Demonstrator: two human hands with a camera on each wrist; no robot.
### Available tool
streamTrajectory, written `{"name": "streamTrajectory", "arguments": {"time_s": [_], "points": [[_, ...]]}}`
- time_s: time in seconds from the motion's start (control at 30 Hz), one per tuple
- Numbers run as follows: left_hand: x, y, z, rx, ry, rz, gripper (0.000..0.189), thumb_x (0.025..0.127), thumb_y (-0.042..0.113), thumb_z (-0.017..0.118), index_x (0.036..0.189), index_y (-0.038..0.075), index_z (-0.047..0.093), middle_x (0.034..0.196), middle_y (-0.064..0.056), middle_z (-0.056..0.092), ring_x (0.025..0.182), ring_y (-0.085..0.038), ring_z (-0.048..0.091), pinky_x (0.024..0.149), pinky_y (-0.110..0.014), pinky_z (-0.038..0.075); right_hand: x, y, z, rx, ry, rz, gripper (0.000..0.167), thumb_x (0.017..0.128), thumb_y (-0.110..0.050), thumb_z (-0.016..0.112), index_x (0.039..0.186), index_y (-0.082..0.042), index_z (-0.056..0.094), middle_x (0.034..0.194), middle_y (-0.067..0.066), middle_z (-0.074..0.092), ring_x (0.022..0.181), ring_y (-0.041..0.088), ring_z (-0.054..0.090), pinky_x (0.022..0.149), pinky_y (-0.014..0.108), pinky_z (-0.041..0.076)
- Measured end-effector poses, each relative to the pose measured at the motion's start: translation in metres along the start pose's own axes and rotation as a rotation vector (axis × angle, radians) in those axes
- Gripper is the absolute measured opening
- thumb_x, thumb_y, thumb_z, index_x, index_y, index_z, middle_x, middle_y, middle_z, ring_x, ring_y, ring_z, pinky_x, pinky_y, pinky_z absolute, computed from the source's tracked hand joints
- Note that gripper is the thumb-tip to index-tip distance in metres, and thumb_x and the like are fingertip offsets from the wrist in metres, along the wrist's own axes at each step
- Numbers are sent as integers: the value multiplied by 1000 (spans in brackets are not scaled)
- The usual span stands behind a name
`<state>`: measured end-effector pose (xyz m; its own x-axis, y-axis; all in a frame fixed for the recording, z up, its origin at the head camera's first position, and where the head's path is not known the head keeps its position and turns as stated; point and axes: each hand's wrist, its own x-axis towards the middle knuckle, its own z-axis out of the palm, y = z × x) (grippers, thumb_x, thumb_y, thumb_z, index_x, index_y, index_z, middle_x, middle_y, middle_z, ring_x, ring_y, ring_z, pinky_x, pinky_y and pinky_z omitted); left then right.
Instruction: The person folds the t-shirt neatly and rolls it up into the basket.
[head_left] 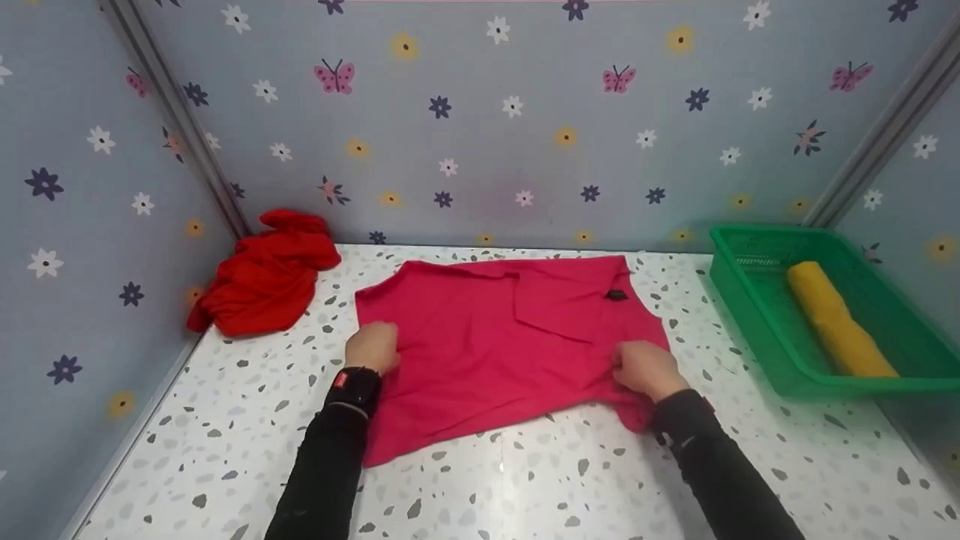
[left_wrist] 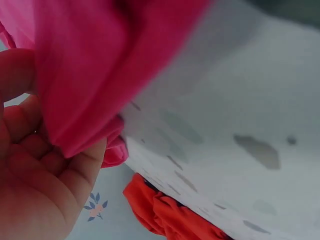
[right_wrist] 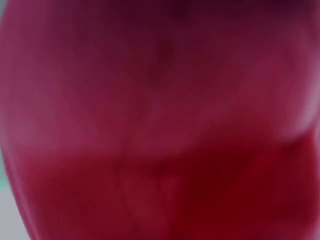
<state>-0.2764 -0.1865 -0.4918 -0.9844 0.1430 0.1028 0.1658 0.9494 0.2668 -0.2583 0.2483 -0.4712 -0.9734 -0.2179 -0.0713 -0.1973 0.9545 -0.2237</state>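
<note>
Black sleeves (head_left: 319, 472), both hands (head_left: 373, 347) (head_left: 646, 369) in a pinch on pink garment (head_left: 480, 352), label (head_left: 616, 295) illegible.

Looks forward and down from the head at cloth (head_left: 480, 352) mid-frame; shows it closer from left wrist, upper left; from right wrist, frame-filling.

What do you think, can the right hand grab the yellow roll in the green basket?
Probably not yet: the right hand is holding the pink cloth. If it let go, the way looks free: the green basket is open-topped and nothing covers the yellow roll.
</note>
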Motion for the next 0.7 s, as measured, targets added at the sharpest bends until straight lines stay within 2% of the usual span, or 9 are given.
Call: {"name": "streamTrajectory", "arguments": {"time_s": [0.1, 0.2, 0.37, 0.43, 0.53, 0.7], "points": [[0, -3, -5, -79, -9, -29, 5, 70, 1, 63, 69, 2, 59, 74, -16, 64, 74, -36, 63, 66, -49, 52, 2, 2, -11, 43, 6, 6, 1, 81, -6, 64, 81, -8, 63, 73, 4, 59, 69, 23, 55, 62, 41, 46], [1, -5, -18, -179, 21, -47, 3, 71, 2, 61, 71, 4, 58, 73, -12, 61, 71, -33, 60, 65, -47, 49, 4, 2, -32, 85, 34, 15, 6, 85, -9, 64, 89, -5, 64, 79, 7, 61, 73, 25, 56, 66, 42, 48], [5, 0, -51, -278, 107, -63, 5, 79, 4, 58, 82, 3, 62, 80, -11, 61, 75, -30, 56, 69, -43, 46, 6, -1, -75, 145, 172, -12, 10, 91, -11, 63, 96, -2, 63, 84, 13, 62, 77, 29, 56, 70, 45, 48], [7, 4, -65, -306, 156, -69, 8, 82, 4, 57, 87, 1, 62, 84, -13, 61, 78, -30, 56, 71, -43, 46, 6, -3, -91, 179, 246, -20, 12, 92, -11, 61, 98, -1, 63, 87, 15, 63, 79, 30, 57, 73, 46, 49], [7, 11, -85, -361, 263, -78, 11, 86, 4, 56, 92, -1, 63, 87, -16, 61, 81, -30, 57, 74, -43, 46, 6, -5, -112, 234, 369, -23, 14, 94, -11, 59, 102, 1, 63, 92, 18, 63, 83, 32, 57, 77, 48, 49], [7, 24, -110, -457, 453, -84, 12, 90, 7, 57, 96, -1, 64, 91, -16, 61, 85, -30, 56, 78, -40, 46, 2, -9, -135, 318, 603, -54, 15, 95, -9, 60, 102, 3, 63, 96, 21, 63, 87, 33, 57, 79, 45, 48]]}}
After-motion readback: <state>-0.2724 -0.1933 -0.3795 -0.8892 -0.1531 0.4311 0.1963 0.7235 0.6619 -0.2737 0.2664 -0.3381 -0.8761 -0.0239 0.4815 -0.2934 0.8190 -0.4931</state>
